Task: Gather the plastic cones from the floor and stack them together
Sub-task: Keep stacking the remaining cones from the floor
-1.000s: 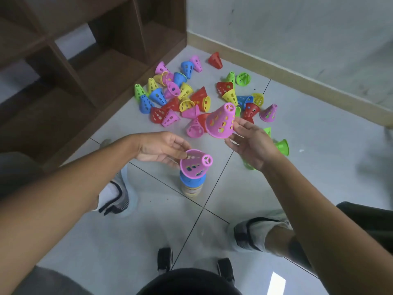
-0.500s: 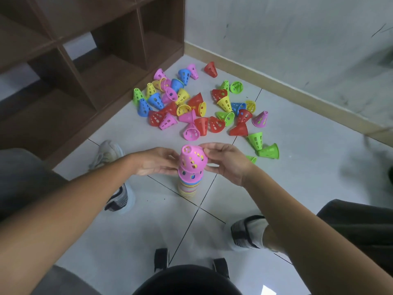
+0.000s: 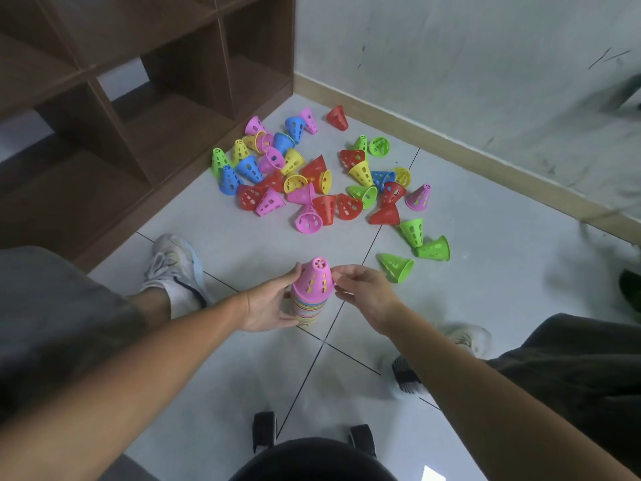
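A pink cone (image 3: 315,276) sat seated atop the stack (image 3: 307,308), which the left hand (image 3: 268,303) cupped with curled fingers while the right hand (image 3: 364,289) hovered just beside it, fingers loosely spread and empty, so next probably came reaching beyond the fingertips for a loose cone in the pile (image 3: 312,178).

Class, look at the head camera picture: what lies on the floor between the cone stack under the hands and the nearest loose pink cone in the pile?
In the head view, only bare grey floor tile lies between the cone stack and the loose pink cone.
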A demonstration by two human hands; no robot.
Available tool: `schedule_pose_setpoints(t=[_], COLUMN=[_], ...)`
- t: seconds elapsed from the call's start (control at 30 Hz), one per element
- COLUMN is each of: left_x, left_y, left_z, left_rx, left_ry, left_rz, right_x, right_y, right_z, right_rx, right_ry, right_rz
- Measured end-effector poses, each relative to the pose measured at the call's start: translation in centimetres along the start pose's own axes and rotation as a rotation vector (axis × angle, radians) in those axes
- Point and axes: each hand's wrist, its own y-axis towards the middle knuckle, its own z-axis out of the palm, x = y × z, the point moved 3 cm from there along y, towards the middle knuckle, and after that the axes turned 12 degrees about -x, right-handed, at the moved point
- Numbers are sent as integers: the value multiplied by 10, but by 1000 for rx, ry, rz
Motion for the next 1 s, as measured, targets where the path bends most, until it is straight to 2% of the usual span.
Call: schedule_pose_setpoints(t=[0.1, 0.23, 0.33, 0.67, 1.0], left_x=[0, -4, -7, -52, -95], left_y=[2, 10, 23, 85, 125], left_z=[5, 14, 25, 64, 77], left_rx=[-41, -61, -69, -29, -31], left_ry=[-66, -69, -69, -40, -11], left_rz=[43, 95, 114, 139, 154], right_x=[-13, -27, -32, -6, 17], right_y=[-1, -2, 5, 54, 108], right_z=[-5, -7, -7, -32, -46], right_rx=[-17, 21, 37, -120, -168], right_ry=[-46, -54, -12, 240, 247], right_rz=[52, 257, 316, 220, 179])
